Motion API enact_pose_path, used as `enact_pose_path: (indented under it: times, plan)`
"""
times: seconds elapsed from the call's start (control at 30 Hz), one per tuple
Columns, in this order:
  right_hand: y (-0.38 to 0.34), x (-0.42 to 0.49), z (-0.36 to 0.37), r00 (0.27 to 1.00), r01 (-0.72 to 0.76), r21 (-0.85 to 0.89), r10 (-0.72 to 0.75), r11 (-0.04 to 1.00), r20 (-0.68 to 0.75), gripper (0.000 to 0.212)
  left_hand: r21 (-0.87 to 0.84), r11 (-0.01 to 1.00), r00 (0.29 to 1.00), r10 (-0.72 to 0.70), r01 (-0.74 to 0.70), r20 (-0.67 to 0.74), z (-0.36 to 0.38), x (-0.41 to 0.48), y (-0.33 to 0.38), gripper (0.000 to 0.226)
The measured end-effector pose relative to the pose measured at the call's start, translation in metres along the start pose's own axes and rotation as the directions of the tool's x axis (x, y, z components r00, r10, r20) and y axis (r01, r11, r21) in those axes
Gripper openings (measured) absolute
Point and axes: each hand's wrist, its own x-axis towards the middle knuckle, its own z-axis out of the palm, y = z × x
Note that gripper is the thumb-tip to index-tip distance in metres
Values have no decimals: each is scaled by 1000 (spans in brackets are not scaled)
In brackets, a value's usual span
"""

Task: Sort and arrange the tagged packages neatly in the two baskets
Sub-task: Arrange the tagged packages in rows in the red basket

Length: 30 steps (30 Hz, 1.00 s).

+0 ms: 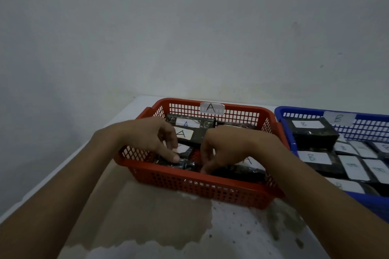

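A red basket (202,189) tagged "A" stands in the middle of the table and holds several black packages with white "A" labels (185,133). Both my hands are inside it. My left hand (155,139) presses its fingertips on a shiny black package (184,164) near the front wall. My right hand (223,147) pinches the same package's right end, fingers curled down. Another "A" package (240,171) lies under my right wrist. To the right, a blue basket (280,113) tagged "B" holds several black packages with "B" labels (313,157).
The table top (147,227) is pale with brown stains and dark specks in front of the baskets. A plain wall rises right behind both baskets. The table's left edge runs diagonally at the left.
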Motion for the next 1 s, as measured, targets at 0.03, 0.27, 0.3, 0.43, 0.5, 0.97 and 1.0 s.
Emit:
enact_pose_path:
  times: [0.03,0.27,0.3,0.43,0.5,0.97,1.0]
  plan:
    - [-4,2,0,997,4,-3,-4,1000,77,19,23,1000,999,-3,2,54,4,-1,0,32]
    - [-12,10,6,965,-6,-53,20,999,263,23,21,1000,998,-11,12,-59,3,0,-1,26]
    - [-12,9,5,960,2,-53,13,999,281,22,43,999,996,-3,7,-92,2,2,0,27]
    - [-7,4,-1,956,18,-10,-14,1000,294,26,44,994,979,102,-96,-179,5,7,11,27]
    - [0,-4,-10,968,12,78,-31,997,247,26,-26,982,960,174,-185,-220,7,8,17,19]
    - [54,-58,-34,998,-62,353,68,934,-7,14,-339,908,961,273,-246,35,5,50,49,11]
    - [57,-61,-31,993,-53,298,83,953,-88,11,-373,894,959,281,-247,39,8,53,48,14]
